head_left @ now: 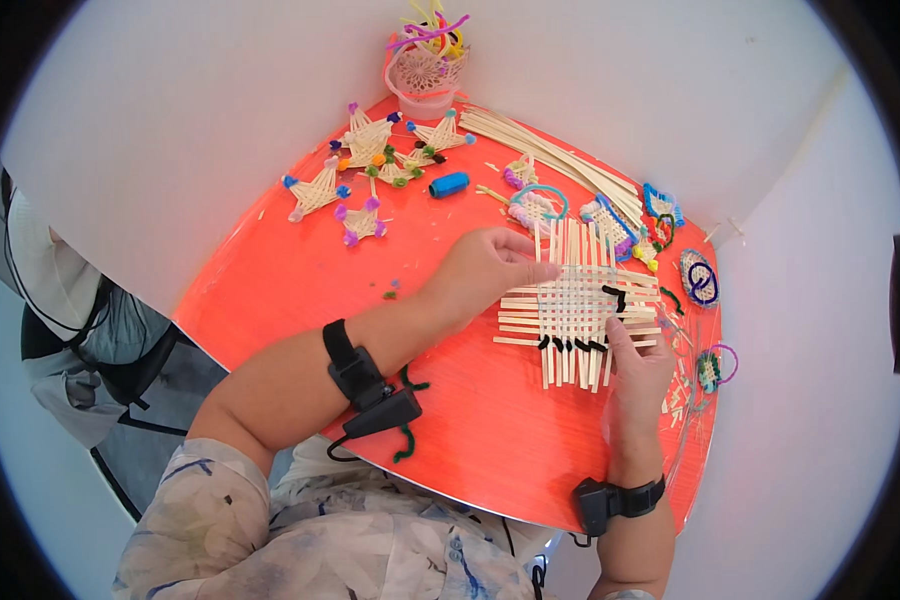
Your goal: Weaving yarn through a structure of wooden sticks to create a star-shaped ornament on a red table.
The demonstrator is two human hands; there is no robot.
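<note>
A square mat woven from pale flat strips [573, 300] is held above the red table, its loose strip ends sticking out on all sides. Black fuzzy pipe cleaner [582, 345] winds through the strips along the near edge, and another black piece [617, 294] bends round the right side. My left hand [492, 268] pinches the mat's far left corner between thumb and fingers. At the near right corner, my right hand [638, 378] grips it with the thumb on top; the fingers beneath are partly hidden.
Woven stars with coloured tips [366, 140] lie far left, near a blue spool [449, 185]. Behind them stands a cup of pipe cleaners [425, 80]. Loose pale strips [560, 155] and small woven pieces [699, 278] line the right side. White partitions surround the red table [280, 290].
</note>
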